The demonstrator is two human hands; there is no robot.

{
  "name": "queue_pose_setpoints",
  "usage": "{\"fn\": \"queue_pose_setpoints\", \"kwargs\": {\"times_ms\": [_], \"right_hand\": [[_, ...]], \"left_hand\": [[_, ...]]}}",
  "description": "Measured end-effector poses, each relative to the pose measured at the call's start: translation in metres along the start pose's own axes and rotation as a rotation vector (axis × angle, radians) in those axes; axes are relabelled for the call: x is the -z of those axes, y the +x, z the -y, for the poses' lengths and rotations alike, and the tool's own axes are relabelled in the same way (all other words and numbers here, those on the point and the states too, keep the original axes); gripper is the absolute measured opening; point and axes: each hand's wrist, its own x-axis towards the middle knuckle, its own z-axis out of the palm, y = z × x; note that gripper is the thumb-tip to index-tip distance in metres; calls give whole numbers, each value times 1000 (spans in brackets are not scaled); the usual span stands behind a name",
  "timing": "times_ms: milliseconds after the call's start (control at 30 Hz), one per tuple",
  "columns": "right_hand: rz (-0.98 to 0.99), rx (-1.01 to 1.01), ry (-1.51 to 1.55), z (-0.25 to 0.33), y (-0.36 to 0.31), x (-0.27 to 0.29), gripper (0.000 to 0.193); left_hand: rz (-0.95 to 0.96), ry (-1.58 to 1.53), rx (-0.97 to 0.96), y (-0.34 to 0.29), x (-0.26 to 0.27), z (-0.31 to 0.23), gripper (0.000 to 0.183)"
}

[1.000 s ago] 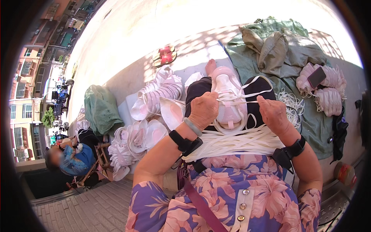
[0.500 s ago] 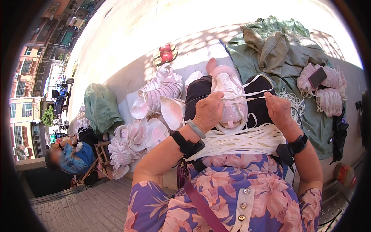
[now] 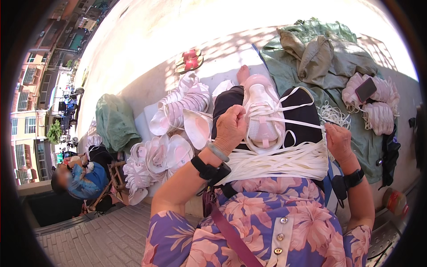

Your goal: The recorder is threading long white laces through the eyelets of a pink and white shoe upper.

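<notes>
A white and pale pink sneaker [image 3: 261, 100] lies across my lap with its toe pointing away from me. At its left side my left hand [image 3: 230, 128] is closed in a fist, apparently pinching the lace, though its fingertips are mostly hidden. My right hand [image 3: 339, 141], out to the right, is closed on a white shoelace [image 3: 302, 121] stretched taut from the shoe. Another lace loop [image 3: 297, 92] stands out above it. A thick bundle of loose white laces [image 3: 275, 162] is spread over my lap.
Stacked white and pink shoe uppers [image 3: 187, 102] lie to the left, near a green sack [image 3: 116, 122]. At right, a phone [image 3: 365, 90] rests on bundled shoe pieces [image 3: 380, 113] by a green cloth [image 3: 362, 147]. Another person [image 3: 89, 180] sits far left. Red sandals [image 3: 191, 61] lie ahead.
My hands have moved apart: the left slid left off the laces over the shoe, the right moved right and lower. The lace between shoe and right hand is now longer and straighter.
</notes>
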Motion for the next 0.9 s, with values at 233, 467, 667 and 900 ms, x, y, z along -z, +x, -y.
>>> {"fn": "queue_pose_setpoints", "kwargs": {"times_ms": [233, 467, 667, 900], "right_hand": [[46, 58, 372, 65, 54, -9, 34], [103, 22, 328, 102, 82, -45, 42], [139, -65, 338, 95, 80, -52, 30], [95, -167, 465, 89, 81, -61, 25]], "left_hand": [[32, 261, -381, 9, -7, -30, 13], [48, 228, -344, 11, -35, -29, 10], [-8, 255, -348, 12, -48, -25, 11], [7, 253, -392, 20, -52, -20, 18]]}}
